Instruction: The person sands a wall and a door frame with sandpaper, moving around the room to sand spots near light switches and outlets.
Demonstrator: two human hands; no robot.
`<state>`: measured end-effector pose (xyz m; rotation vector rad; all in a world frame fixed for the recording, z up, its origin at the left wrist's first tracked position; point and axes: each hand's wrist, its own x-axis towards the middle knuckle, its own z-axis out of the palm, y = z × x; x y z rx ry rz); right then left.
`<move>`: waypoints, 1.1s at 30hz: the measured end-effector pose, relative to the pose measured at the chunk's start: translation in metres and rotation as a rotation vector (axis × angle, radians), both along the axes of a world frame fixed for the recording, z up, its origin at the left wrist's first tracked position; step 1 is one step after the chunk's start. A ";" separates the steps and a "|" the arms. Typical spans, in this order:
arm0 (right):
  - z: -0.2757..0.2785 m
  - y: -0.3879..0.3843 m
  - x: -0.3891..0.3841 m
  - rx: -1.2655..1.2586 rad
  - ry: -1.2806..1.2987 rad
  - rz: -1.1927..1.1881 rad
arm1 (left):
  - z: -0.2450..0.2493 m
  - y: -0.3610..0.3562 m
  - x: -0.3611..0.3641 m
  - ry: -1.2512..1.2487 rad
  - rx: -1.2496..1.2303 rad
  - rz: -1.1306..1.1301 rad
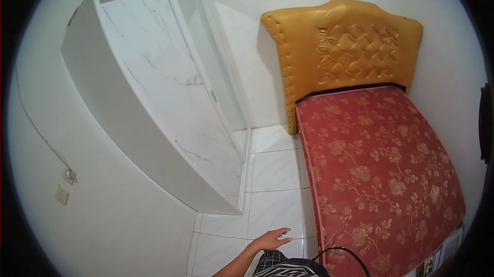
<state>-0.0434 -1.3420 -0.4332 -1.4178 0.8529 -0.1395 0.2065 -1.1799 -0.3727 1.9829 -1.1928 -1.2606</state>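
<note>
My left hand (pixel 274 239) hangs low over the white tiled floor (pixel 275 210), in front of my body. Its fingers are partly stretched out and apart, and nothing is in them. Nearest to it is the side of a bed mattress (pixel 381 174) with a red cover and gold flowers. My right hand is out of view. A black cord or strap (pixel 346 249) loops up beside my patterned clothing (pixel 288 267), in front of the mattress edge.
A white wardrobe (pixel 170 81) with marble-look doors and a mirror strip (pixel 198 25) stands at the left. The bed has a padded mustard headboard (pixel 355 45) against the wall. A cable runs down to a wall socket (pixel 68 175), above a switch plate (pixel 62 194).
</note>
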 end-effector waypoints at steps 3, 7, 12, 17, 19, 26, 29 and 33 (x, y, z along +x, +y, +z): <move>0.006 -0.022 0.035 -0.059 -0.002 0.053 | 0.015 -0.018 0.025 0.004 -0.032 0.014; 0.024 -0.047 0.098 -0.208 -0.032 0.114 | 0.018 -0.043 0.084 -0.032 -0.071 -0.011; 0.108 -0.095 0.185 -0.655 -0.134 0.128 | 0.024 -0.072 0.174 -0.115 -0.045 -0.024; 0.256 -0.140 0.233 -1.298 -0.268 -0.042 | 0.027 -0.090 0.252 -0.160 -0.143 -0.011; 0.299 -0.147 0.240 -1.471 -0.289 -0.133 | 0.029 -0.101 0.267 -0.149 -0.157 -0.038; 0.224 -0.173 0.237 -1.272 -0.058 -0.273 | -0.050 -0.098 0.305 -0.173 -0.248 0.029; 0.071 -0.184 0.237 -0.619 0.158 -0.229 | -0.061 -0.076 0.301 -0.029 -0.264 0.118; -0.104 -0.175 0.309 0.203 0.014 -0.201 | -0.087 -0.077 0.296 0.262 -0.342 0.318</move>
